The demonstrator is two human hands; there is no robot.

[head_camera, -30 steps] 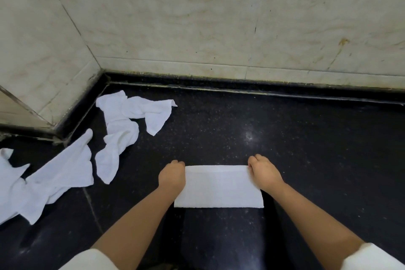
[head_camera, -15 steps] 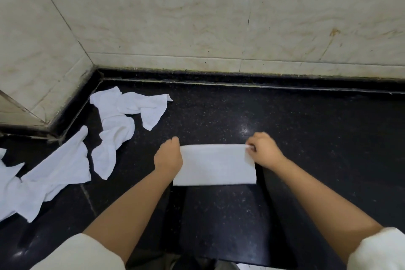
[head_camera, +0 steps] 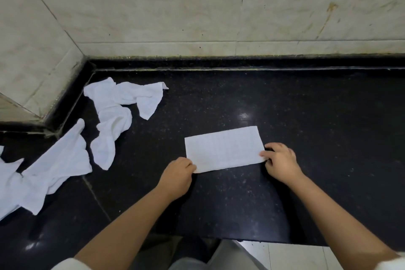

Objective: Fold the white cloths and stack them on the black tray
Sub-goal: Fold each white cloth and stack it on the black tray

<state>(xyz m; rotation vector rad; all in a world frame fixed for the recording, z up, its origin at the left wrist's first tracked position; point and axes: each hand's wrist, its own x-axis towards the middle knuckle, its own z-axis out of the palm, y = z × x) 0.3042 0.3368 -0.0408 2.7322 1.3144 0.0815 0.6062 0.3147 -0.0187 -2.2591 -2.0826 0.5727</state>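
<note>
A folded white cloth (head_camera: 223,149) lies flat as a rectangle on the black stone counter (head_camera: 306,116), slightly tilted. My left hand (head_camera: 176,176) pinches its near left corner. At the near right corner, my right hand (head_camera: 279,160) pinches the cloth's edge. Two crumpled white cloths lie unfolded at the left: one (head_camera: 122,105) near the wall corner, another (head_camera: 43,177) at the left edge. No black tray is in view.
Beige tiled walls (head_camera: 197,6) rise behind the counter and along its left side, meeting in a corner. The counter's front edge (head_camera: 252,240) runs below my arms, with pale floor tiles (head_camera: 285,256) beyond it.
Both hands shifted from the cloth's far corners to its near corners. The folded cloth now lies farther from me and tilted a little.
</note>
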